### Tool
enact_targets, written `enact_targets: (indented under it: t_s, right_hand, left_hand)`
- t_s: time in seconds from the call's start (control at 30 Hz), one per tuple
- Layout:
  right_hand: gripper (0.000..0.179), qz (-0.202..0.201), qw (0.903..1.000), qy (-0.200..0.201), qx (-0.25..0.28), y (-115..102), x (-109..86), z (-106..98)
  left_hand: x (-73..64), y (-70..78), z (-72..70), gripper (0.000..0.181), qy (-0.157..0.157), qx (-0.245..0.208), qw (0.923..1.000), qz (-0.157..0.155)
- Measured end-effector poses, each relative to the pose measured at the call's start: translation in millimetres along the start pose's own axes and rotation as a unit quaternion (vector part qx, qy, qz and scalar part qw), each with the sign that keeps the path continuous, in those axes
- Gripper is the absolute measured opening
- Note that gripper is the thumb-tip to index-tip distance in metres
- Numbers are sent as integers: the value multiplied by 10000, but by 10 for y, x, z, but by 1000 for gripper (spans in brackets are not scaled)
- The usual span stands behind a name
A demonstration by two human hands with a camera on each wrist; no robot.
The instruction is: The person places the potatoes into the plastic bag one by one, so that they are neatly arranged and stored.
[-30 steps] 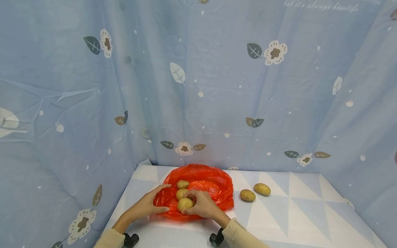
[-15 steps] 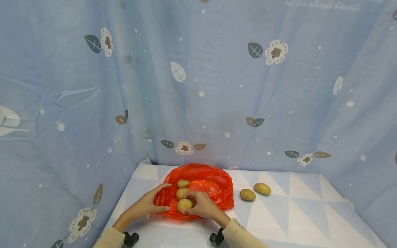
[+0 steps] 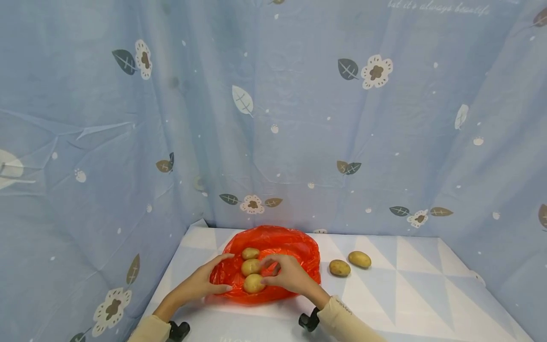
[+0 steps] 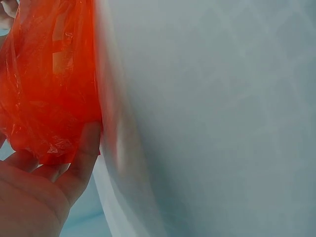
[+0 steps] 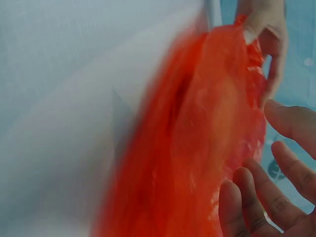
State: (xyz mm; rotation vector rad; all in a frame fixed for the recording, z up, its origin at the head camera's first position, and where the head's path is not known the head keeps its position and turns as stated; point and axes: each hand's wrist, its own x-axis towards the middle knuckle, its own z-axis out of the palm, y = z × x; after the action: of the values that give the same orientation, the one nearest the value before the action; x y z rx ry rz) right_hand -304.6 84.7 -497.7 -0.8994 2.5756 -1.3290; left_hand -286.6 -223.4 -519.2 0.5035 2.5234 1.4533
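A red plastic bag (image 3: 290, 242) lies spread wide on the table, its mouth facing up. Inside its left part, three potatoes sit in a row: a near potato (image 3: 254, 283), a middle potato (image 3: 250, 267) and a far potato (image 3: 250, 253). My left hand (image 3: 204, 281) holds the bag's left side, thumb at the front and fingers farther back; in the left wrist view the fingers curve against the red film. Over the bag, just right of the near and middle potatoes, my right hand (image 3: 288, 274) has its fingers loosely bent, with nothing between them.
Two more potatoes, a nearer potato (image 3: 339, 268) and a farther potato (image 3: 359, 259), lie on the table right of the bag. The table (image 3: 384, 304) has a cloth with pale triangles. A blue patterned curtain (image 3: 299, 142) rises behind and at the left.
My right hand has let go of the near potato and drawn slightly up and right. The near potato stays in the bag. My left hand keeps its place on the bag.
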Motion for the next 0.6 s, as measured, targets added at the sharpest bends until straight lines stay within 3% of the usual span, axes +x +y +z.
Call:
enact_targets:
  t_s: [0.6]
  right_hand:
    - [36, 32, 9970, 744, -189, 133, -272, -584]
  left_hand:
    - [-1, 13, 4, 83, 0, -22, 10000, -65]
